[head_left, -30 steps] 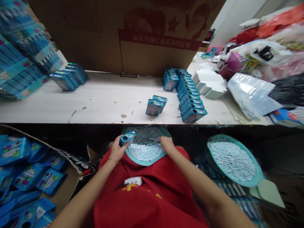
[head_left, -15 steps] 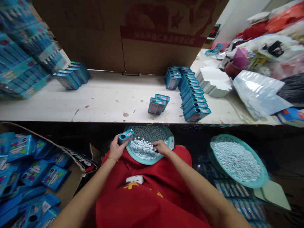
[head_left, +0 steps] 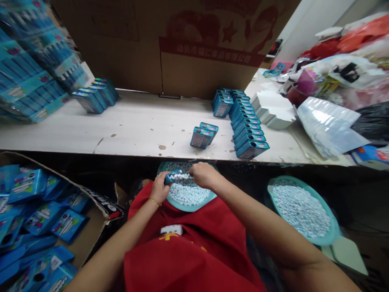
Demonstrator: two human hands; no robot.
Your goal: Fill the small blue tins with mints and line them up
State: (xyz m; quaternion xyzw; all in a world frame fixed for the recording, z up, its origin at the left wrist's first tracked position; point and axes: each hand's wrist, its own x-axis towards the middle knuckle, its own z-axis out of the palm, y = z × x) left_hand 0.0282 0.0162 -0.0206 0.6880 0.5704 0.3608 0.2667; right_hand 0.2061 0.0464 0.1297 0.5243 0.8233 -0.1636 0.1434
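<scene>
My left hand [head_left: 161,187] is closed around a small blue box [head_left: 171,177], tilted with its top toward the right. My right hand [head_left: 204,175] is closed just right of the box, above a turquoise basin [head_left: 212,196]. A line of small white candy-like balls [head_left: 183,177] runs from my right fingers to the box's top. Whatever carries them is too small and covered to make out. More white balls [head_left: 190,192] fill the basin, which rests at my lap against a red apron [head_left: 188,251].
A white shelf [head_left: 142,129] crosses ahead, bearing two blue boxes [head_left: 200,138], a longer row of boxes [head_left: 251,148] and a cardboard carton [head_left: 121,52]. At left, an open carton [head_left: 88,227] holds blue boxes. Another basin [head_left: 332,227] of balls stands right.
My right hand has risen from the balls in the basin toward the box. My left hand has moved right and tipped the box, and balls now lie at its top.
</scene>
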